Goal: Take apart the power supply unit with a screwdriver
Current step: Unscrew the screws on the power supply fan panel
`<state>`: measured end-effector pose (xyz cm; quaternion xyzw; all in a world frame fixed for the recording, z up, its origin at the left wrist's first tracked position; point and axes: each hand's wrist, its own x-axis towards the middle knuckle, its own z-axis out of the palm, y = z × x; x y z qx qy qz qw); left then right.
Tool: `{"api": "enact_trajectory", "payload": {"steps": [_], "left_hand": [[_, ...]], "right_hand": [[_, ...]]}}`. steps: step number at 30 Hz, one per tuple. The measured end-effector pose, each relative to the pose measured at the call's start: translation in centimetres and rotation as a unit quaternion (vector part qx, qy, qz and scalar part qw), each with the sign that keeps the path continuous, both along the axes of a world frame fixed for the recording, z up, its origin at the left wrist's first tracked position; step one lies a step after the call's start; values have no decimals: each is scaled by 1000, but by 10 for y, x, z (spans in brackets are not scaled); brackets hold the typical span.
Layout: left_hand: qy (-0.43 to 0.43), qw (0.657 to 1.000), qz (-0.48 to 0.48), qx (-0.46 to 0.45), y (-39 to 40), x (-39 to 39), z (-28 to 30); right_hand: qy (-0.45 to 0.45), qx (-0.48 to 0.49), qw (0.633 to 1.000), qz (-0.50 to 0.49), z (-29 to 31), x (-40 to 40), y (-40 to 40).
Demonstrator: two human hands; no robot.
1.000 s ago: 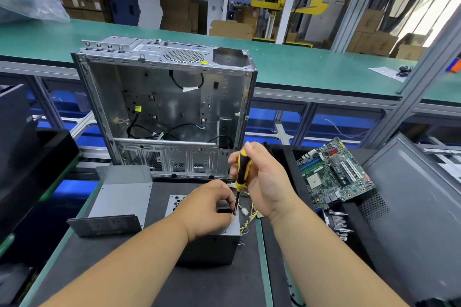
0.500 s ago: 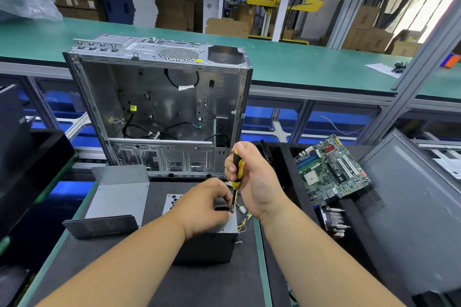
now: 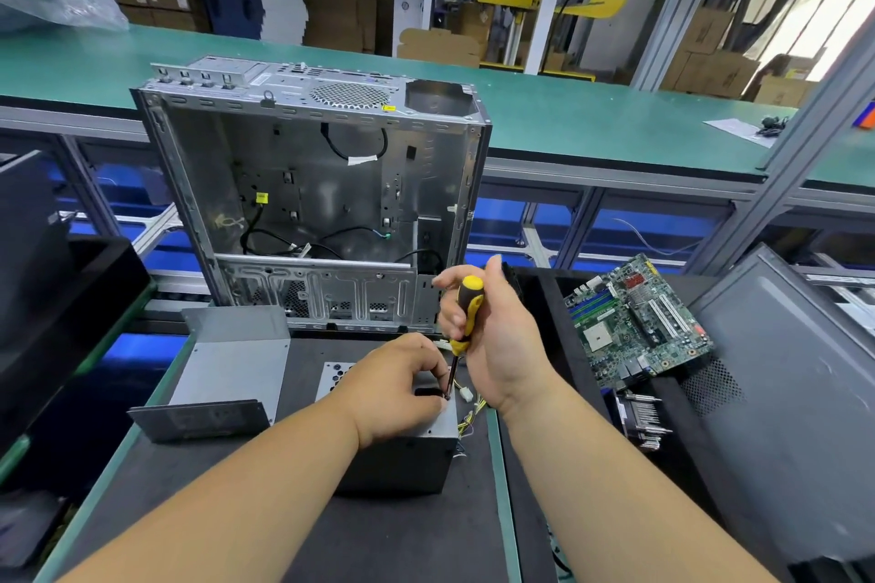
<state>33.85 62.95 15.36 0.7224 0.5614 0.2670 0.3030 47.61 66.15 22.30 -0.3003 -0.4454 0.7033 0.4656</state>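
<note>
Screwdriver [image 3: 465, 315] upright in right hand [image 3: 492, 336], fingers wrapped round the yellow-and-black handle; tip down at the top right corner of the power supply unit [image 3: 402, 454]. Unit sits on the dark surface [image 3: 303, 530] in front of the stripped computer case [image 3: 312, 199]. Left hand [image 3: 402, 386] rests on the unit's top, fingers curled in and pinching near the shaft tip, apparently steadying the bit; the screw itself is hidden. Judgement: a screw is being driven out. Keep the shaft square to the screw head, press down while turning, hold the unit firm so it cannot skate, and mind the loose wires [image 3: 468, 412] at the right edge.
</note>
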Motion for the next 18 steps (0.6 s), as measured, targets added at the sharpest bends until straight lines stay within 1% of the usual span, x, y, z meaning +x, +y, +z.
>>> {"api": "enact_trajectory", "payload": {"steps": [2, 5, 9, 13, 18], "left_hand": [[0, 1000, -1, 1, 0, 0, 1], [0, 1000, -3, 7, 0, 1, 2], [6, 1000, 1, 5, -1, 0, 1], [6, 1000, 0, 1, -1, 0, 1], [-5, 1000, 1, 0, -2, 1, 2]], "right_hand": [[8, 13, 1000, 5, -1, 1, -1], [-27, 41, 999, 13, -4, 5, -1], [-41, 29, 999, 4, 2, 9, 0], [-84, 32, 996, -2, 8, 13, 2], [-25, 8, 999, 24, 4, 7, 2]]}}
